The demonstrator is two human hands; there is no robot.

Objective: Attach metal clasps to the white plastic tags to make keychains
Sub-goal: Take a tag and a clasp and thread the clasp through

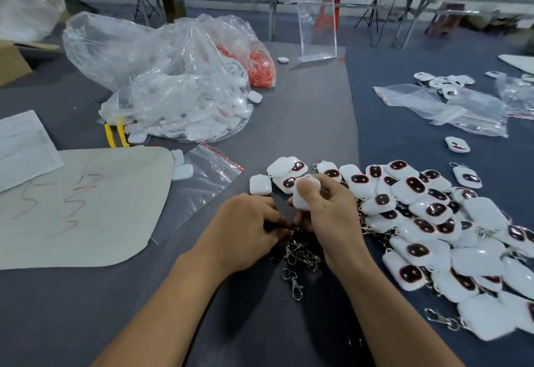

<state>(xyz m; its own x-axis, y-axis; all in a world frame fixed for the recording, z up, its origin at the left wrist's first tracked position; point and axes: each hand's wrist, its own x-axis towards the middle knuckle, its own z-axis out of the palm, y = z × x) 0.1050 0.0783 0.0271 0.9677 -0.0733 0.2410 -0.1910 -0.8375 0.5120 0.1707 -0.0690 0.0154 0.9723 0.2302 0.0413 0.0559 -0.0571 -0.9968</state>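
Bench-side, mid-assembly: your right hand [329,213] holds a single white tag [302,202] lifted just clear of the grey bench [303,100]. The thumb is pressed on the tag's near face and the fingers [332,187] are curled behind it, so the tag is pinched between them. Your left hand [245,222] lies knuckles-up just beside it, its fingers curled down into the heap of loose clasps [300,251]. Their tips are hidden, so it cannot be told whether they already pinch a clasp.

The tag sits between your two hands, directly above the clasps, with its lower edge nearest your left fingertips.

The tag looks like a light, stiff, glossy plastic shell. It is probably slippery, so grip it across the broad faces near the middle and leave the end that takes the ring free. Which end that is cannot be made out here.

The clasps look small, hard and springy, and they are tangled together. Draw one out by its ring rather than by the hook, or its neighbours will likely come up with it.

Finished keychains [427,210] are heaped to the right of your right hand. More blank tags fill a clear bag [185,106] at the back left.
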